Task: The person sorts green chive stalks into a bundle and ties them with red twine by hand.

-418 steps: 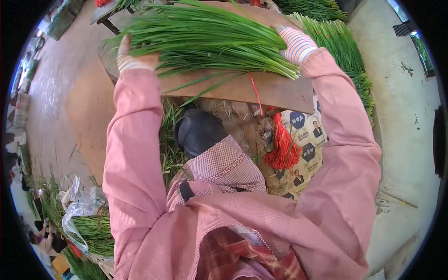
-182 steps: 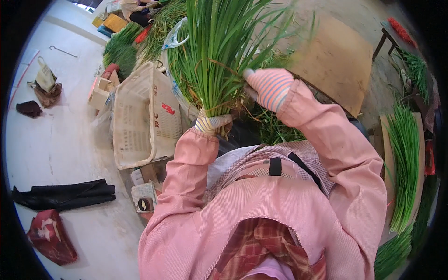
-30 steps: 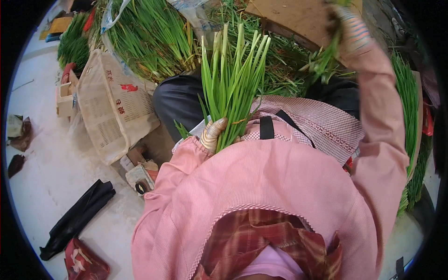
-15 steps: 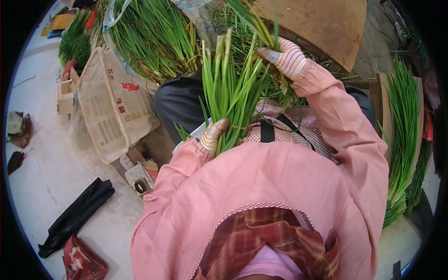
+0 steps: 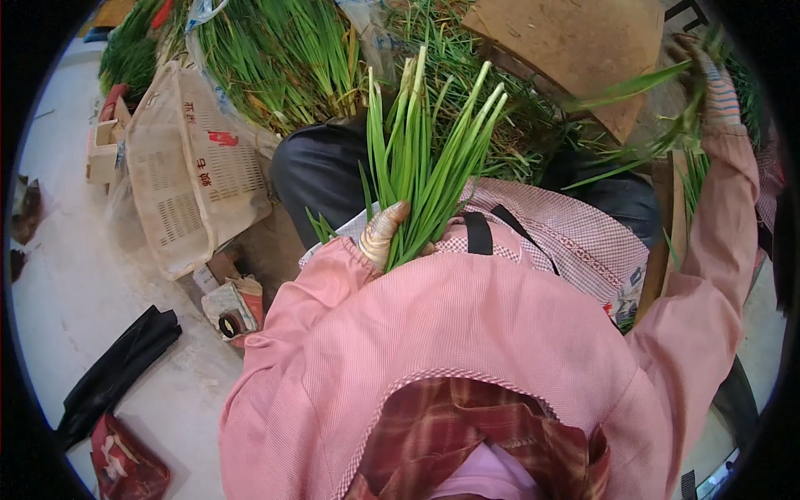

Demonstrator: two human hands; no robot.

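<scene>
Sitting, hands (image 5: 383, 235) (image 5: 712, 90) well apart, the left clutching green stalks (image 5: 429, 187).

Green stalks (image 5: 427, 171) with whitish tips (image 5: 502, 87), pink smock (image 5: 483, 321), red plaid cloth (image 5: 417, 429), cream crate (image 5: 218, 179), brown board (image 5: 575, 54)

Red characters in two groups, as I view them through the head camera, stand on the long wall of the off-white plastic crate (image 5: 229, 179), one toward its far end, one nearer its middle. Between them, on the same wall, lies a smeared red mark (image 5: 222, 138). Beyond the crate, a plastic bag (image 5: 202, 13) bears blue marks too small for me to read.
</scene>
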